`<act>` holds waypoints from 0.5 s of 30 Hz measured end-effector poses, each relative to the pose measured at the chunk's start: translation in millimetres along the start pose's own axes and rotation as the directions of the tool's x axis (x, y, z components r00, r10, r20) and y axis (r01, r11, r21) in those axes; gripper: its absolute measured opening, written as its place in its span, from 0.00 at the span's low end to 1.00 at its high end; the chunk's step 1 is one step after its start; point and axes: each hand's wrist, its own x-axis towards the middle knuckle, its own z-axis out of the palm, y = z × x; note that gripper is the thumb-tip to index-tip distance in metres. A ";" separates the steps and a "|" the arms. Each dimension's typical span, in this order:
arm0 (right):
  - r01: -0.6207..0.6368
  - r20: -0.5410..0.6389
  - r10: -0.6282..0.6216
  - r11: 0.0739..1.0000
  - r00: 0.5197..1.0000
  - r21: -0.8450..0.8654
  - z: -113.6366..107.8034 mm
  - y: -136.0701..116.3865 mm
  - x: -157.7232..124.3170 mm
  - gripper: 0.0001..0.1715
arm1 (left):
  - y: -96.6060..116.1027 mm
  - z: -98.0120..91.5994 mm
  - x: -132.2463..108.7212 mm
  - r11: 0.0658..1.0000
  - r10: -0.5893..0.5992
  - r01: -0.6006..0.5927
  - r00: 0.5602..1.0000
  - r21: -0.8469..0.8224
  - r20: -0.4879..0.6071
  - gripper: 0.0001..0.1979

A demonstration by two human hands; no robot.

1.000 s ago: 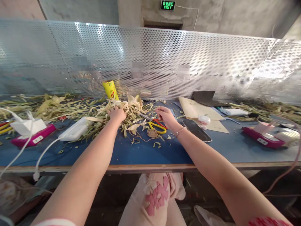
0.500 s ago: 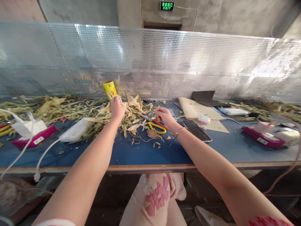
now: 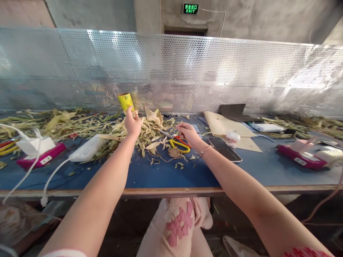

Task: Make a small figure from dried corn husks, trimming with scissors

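My left hand [image 3: 133, 124] is closed around the lower part of a yellow can [image 3: 125, 101] with an open top and printed label. The can leans a little to the left, and its bottom is hidden behind my fingers. Heaped dried corn husks [image 3: 118, 126] lie under and around this hand. My right hand [image 3: 188, 132] has its fingertips pinched together over the table; what is in them, if anything, is too small to make out. Just left of it lie scissors [image 3: 180, 145] with yellow and red handles. A small tan coil [image 3: 174, 152] rests against the handles.
A phone [image 3: 225, 149], tan paper sheets [image 3: 227, 125] and a white earphone case [image 3: 233, 135] lie to the right. Magenta power strips [image 3: 43, 157] sit at both sides, with a white power bank [image 3: 87, 148] and cables left. A perforated metal screen [image 3: 171, 71] stands behind.
My left wrist has turned, and the can has turned with it, so that a different part of its label faces me. My right hand stays in nearly the same place.
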 end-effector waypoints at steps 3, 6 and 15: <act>0.000 0.003 0.000 1.000 1.000 0.001 -0.2 1.1 0.3 0.12 | -0.2 -3.0 0.0 0.997 -0.070 0.073 0.992 0.032 -0.101 0.24; 0.001 0.006 -0.001 1.000 1.000 0.003 0.1 1.1 0.3 0.12 | -1.8 -4.2 3.5 0.983 -0.177 0.181 0.952 -0.009 -0.250 0.20; -0.001 0.005 0.002 1.000 1.000 -0.016 0.5 -2.5 -2.4 0.13 | -5.9 -2.5 12.1 0.911 -0.413 0.392 0.869 -0.131 -0.273 0.14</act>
